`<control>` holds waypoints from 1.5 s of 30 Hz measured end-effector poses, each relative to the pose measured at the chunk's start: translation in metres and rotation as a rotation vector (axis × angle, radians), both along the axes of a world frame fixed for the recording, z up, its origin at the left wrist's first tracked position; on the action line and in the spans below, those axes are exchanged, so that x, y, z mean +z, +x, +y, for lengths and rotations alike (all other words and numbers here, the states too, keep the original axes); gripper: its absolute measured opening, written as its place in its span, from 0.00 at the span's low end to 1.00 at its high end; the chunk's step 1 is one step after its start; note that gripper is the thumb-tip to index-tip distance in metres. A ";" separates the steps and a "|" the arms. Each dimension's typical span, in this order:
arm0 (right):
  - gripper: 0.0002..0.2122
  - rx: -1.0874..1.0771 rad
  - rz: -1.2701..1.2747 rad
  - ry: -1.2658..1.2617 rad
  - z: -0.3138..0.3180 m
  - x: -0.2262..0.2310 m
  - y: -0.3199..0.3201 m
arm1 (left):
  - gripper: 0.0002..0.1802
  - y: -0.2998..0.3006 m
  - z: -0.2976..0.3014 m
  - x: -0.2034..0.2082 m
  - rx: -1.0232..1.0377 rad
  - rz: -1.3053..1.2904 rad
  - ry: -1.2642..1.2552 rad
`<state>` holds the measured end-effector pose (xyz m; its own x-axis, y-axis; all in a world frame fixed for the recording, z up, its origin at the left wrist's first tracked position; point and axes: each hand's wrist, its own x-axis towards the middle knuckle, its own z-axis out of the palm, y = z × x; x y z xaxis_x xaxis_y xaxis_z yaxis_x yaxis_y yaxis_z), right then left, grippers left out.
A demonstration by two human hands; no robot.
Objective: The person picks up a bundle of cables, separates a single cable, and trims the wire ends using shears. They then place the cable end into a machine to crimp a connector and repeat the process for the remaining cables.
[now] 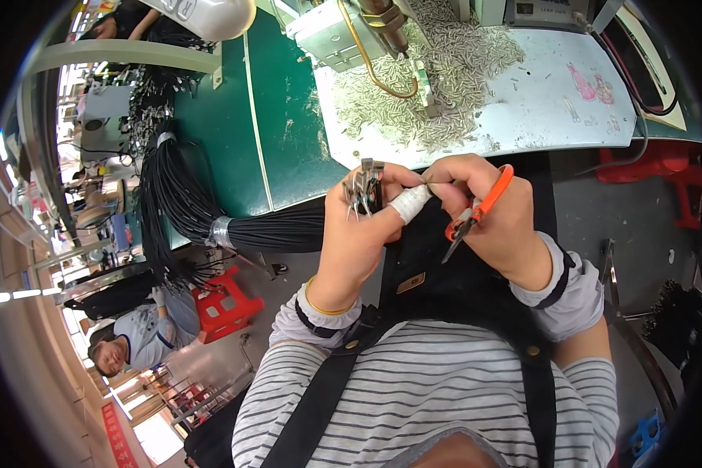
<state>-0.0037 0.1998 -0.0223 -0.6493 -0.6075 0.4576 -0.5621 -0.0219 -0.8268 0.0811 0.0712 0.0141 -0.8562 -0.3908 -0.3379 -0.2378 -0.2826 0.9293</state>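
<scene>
My left hand [359,234] is closed around several cable ends [360,191], whose thin, pale wire tips stick out above the fingers. White tape wraps its thumb. My right hand [499,218] has orange-handled snips [491,195] hooked in its fingers, the dark blades pointing down toward my apron. The two hands meet at the fingertips in front of the bench edge; whatever they pinch there is too small to make out. A thick bundle of black cables [273,232], tied with clear wrap, runs from the left to behind my left wrist.
A bench machine [386,31] stands ahead over a pile of small metal pieces [476,58] on a white board [554,117]. Green bench top [218,117] lies to the left. Red stools [230,304] stand on both sides. Another person [156,327] sits at far left.
</scene>
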 end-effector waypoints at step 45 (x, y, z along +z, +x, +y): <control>0.12 0.067 -0.897 0.276 0.015 0.000 0.012 | 0.06 -0.013 -0.009 -0.005 -0.032 -0.002 0.112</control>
<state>0.0085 0.2143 -0.0222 -0.6493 -0.6689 -0.3620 0.2826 0.2297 -0.9313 0.0686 0.0619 0.0090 -0.8667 -0.3232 -0.3801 -0.2504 -0.3772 0.8916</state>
